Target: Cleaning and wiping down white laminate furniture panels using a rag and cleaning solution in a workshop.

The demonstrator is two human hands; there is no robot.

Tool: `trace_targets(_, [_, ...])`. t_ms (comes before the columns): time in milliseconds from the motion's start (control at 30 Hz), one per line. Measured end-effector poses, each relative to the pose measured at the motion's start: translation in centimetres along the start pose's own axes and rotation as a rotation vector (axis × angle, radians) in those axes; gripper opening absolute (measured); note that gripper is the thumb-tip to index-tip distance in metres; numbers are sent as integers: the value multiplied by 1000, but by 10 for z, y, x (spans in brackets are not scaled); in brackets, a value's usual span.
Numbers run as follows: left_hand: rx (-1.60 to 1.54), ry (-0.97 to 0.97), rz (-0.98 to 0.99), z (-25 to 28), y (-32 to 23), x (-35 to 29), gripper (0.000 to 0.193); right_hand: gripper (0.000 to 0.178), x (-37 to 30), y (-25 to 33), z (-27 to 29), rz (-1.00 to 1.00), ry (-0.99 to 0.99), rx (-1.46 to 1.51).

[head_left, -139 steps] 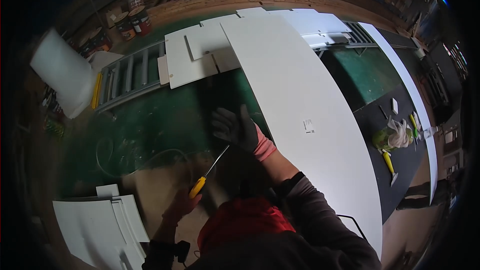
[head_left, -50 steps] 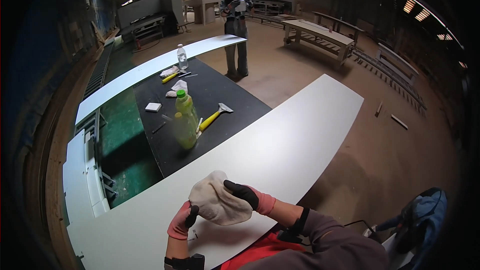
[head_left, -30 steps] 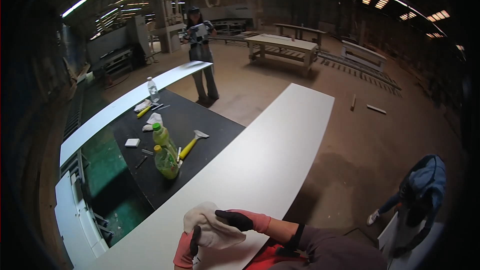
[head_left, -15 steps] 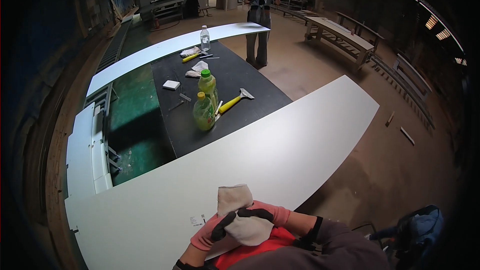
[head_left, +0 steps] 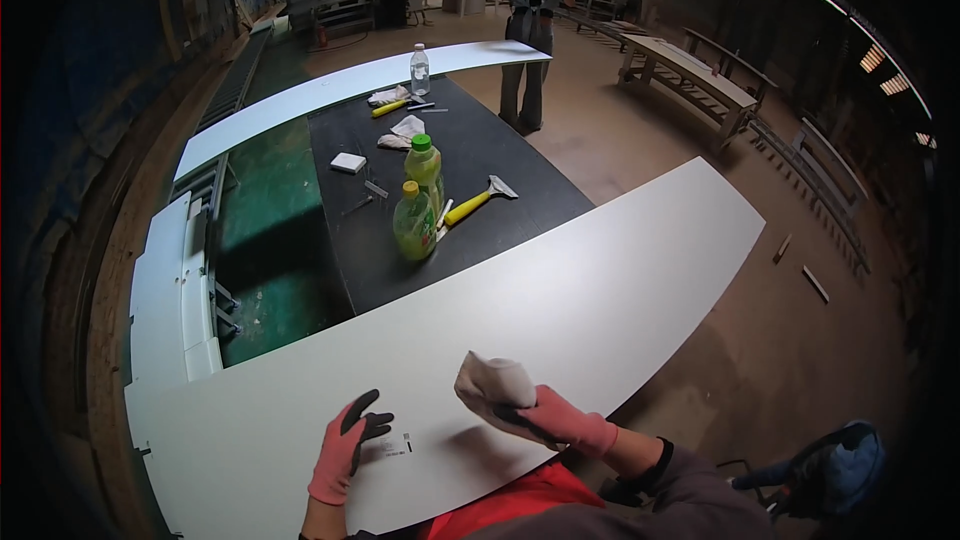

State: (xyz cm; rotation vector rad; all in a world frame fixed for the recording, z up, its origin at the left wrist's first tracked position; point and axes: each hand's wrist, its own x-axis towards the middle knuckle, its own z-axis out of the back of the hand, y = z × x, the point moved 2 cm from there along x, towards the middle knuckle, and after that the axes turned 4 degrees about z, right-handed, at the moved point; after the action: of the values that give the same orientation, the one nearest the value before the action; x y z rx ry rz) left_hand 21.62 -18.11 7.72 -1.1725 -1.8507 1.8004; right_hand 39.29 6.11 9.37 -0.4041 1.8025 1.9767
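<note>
Right now, right hand [head_left: 560, 420] closed round a bunched pale rag [head_left: 492, 382], lifted just above the white panel [head_left: 620, 290] near its near edge. Left hand [head_left: 345, 445] spread flat, palm down on the panel and gripping nothing, fingertips touching a small printed label [head_left: 397, 447] stuck to the surface. Rag just right of that label, shadow between them.

Looks like a wiping step at the label spot (a judgement from the poised rag and the steadying palm). Calls next for bringing the rag down onto the panel beside the label, keeping the left palm pressed so the board does not shift, and watching the overhanging near edge.

Farther off, beyond the panel: a black table [head_left: 500, 155] with two yellow-green bottles [head_left: 415, 222] standing side by side, a yellow-handled scraper [head_left: 478, 202] lying just right of them, and small bits too small to tell. Far end: a second white panel [head_left: 330, 95], a clear water bottle [head_left: 420, 68] standing at its edge, and another person [head_left: 530, 30] standing on the floor behind, well apart.
</note>
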Motion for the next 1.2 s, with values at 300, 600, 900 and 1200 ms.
trace_targets(300, [9,-203,-138,1,-50,155,32,67,109,-72,-92,854,340,-992])
trace_targets(600, [68,-346,-200,-70,-32,248,39,64,159,-134,440,-230,-1077,-1105])
trace_targets(900, [162,-438,-287,-155,-63,253,36,59,212,-47,246,334,-270,-1085])
trace_targets(1200, [149,-271,-295,-196,-85,240,36,56,223,-47,199,489,-280,-1066])
